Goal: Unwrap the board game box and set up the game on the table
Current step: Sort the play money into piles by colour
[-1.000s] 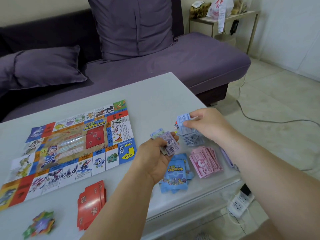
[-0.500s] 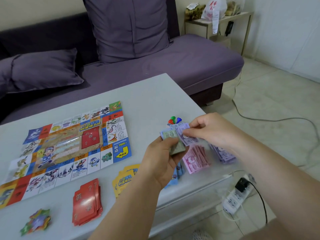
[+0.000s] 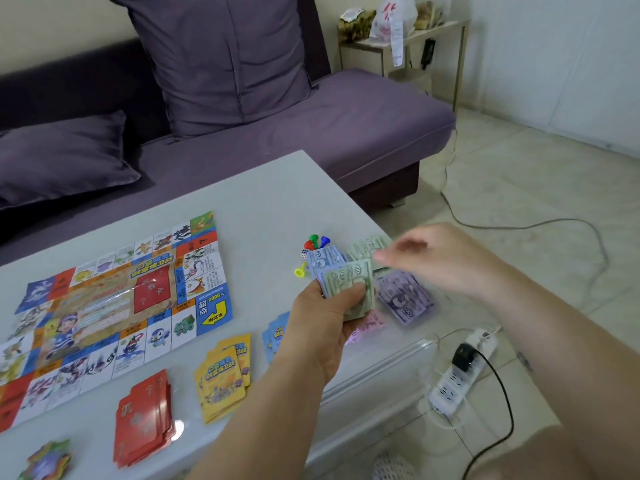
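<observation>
My left hand (image 3: 322,320) grips a fanned stack of green and blue play notes (image 3: 346,277) above the white table (image 3: 263,209). My right hand (image 3: 446,261) is blurred just right of that stack, fingertips pointing at its top edge; whether it pinches a note is unclear. A small pile of green notes (image 3: 367,247) lies beyond its fingers. Purple notes (image 3: 405,301) and pink notes (image 3: 369,325) lie under my hands. The game board (image 3: 121,306) is spread flat on the left.
Red cards (image 3: 145,420), yellow cards (image 3: 225,372) and blue cards (image 3: 275,332) lie along the near side. Coloured pawns (image 3: 314,242), a yellow pawn (image 3: 299,270) and a die (image 3: 304,253) sit beyond the notes. A power strip (image 3: 460,379) lies on the floor; a purple sofa (image 3: 346,126) stands behind.
My right hand left the purple note on its pile and swung back toward the stack. A green pile now shows beyond it. The view shifted slightly.
</observation>
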